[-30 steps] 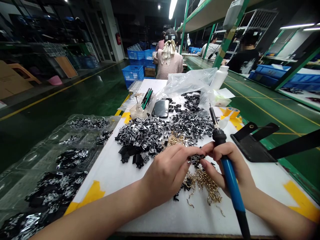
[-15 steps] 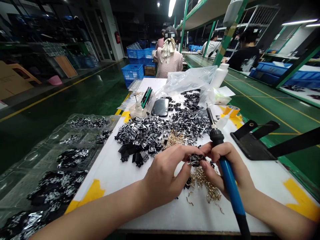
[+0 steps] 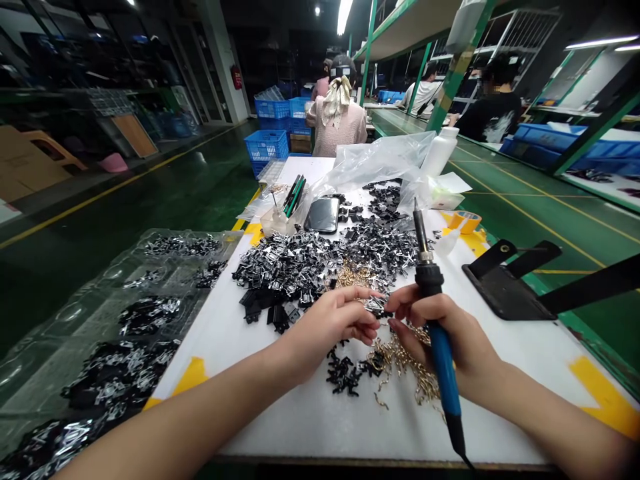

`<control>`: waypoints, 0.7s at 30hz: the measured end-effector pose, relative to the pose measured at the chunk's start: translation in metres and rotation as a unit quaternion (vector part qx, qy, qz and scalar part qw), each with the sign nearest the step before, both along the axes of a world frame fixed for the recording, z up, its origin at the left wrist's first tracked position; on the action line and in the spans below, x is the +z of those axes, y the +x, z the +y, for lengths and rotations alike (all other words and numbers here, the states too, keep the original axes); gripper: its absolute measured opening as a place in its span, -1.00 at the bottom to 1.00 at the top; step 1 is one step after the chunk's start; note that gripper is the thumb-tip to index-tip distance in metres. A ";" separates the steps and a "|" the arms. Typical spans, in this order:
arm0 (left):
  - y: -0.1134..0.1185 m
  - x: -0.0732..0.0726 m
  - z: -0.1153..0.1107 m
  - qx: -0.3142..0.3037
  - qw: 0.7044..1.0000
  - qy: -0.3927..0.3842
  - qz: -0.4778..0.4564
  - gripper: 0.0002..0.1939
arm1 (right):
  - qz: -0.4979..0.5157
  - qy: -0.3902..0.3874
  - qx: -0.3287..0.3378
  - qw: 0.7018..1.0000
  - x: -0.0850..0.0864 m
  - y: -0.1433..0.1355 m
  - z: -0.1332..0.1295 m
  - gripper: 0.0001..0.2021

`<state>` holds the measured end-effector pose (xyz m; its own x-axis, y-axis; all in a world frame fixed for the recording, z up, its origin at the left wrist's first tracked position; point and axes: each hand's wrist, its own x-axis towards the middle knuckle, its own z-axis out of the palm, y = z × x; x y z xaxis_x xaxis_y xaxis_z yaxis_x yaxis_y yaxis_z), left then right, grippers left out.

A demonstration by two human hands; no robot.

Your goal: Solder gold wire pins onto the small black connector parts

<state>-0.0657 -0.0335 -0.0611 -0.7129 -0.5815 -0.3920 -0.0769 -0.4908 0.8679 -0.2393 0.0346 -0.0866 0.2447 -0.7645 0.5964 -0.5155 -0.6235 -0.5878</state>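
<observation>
My right hand [image 3: 450, 333] is wrapped round a blue soldering iron [image 3: 443, 367], its tip pointing up and away. My left hand [image 3: 330, 327] has its fingers closed round the edge of a small black-and-silver part [image 3: 376, 305]. The thumb and forefinger of my right hand are close to the part's right side. Below the hands lie gold-coloured curved pieces [image 3: 407, 363] and small black pieces [image 3: 343, 375]. Beyond them spreads a large pile of black and silver parts [image 3: 285, 263], with more gold pieces [image 3: 355, 275] at its near edge.
Clear trays [image 3: 100, 303] of parts line the left side. A black metal stand [image 3: 510, 290] and orange tape roll [image 3: 465, 222] are at the right. Farther back are a phone [image 3: 322, 215], a plastic bag [image 3: 375, 160], a white bottle [image 3: 440, 152] and a seated person [image 3: 340, 127].
My left hand has shifted left and its fingers have curled, uncovering the small black pieces. The soldering iron stands more upright. The small part has moved left and up.
</observation>
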 end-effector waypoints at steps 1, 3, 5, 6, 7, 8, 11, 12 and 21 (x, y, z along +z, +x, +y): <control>0.001 -0.001 0.000 -0.006 1.000 0.009 0.001 -0.62 | 0.004 -0.001 0.005 1.000 -0.001 0.000 0.000 -0.73; 0.002 -0.003 0.000 -0.018 1.000 0.024 0.004 -0.64 | 0.006 0.001 0.010 1.000 0.000 0.000 0.000 -0.74; 0.003 -0.004 -0.001 -0.029 0.999 0.037 0.006 -0.64 | 0.008 0.019 0.012 1.000 0.002 0.001 -0.001 -0.75; 0.003 -0.004 -0.002 -0.033 0.999 0.041 0.005 -0.63 | 0.011 0.031 0.010 0.999 0.004 0.001 -0.001 -0.76; 0.003 -0.004 -0.002 -0.036 0.998 0.043 0.004 -0.62 | 0.013 0.042 0.007 0.999 0.005 0.001 -0.001 -0.77; 0.003 -0.004 -0.003 -0.040 0.998 0.045 0.004 -0.61 | 0.013 0.050 0.002 0.999 0.007 0.000 -0.001 -0.77; 0.002 -0.002 -0.004 -0.064 0.998 0.030 0.000 -0.55 | -0.002 0.057 -0.006 0.998 0.008 -0.001 -0.001 -0.78; 0.002 -0.001 -0.004 -0.078 0.997 0.008 -0.009 -0.52 | -0.012 0.058 -0.007 0.998 0.008 -0.002 -0.001 -0.78; 0.005 -0.012 0.007 0.063 0.738 -0.672 0.016 -0.62 | -0.151 0.113 0.034 0.982 0.012 0.003 0.006 -0.78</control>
<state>-0.0610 -0.0264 -0.0731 -0.6163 -0.4915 0.6153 -0.0726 0.8134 0.5771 -0.2364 0.0401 -0.0750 0.1375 -0.8734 0.4672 -0.2589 -0.4870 -0.8342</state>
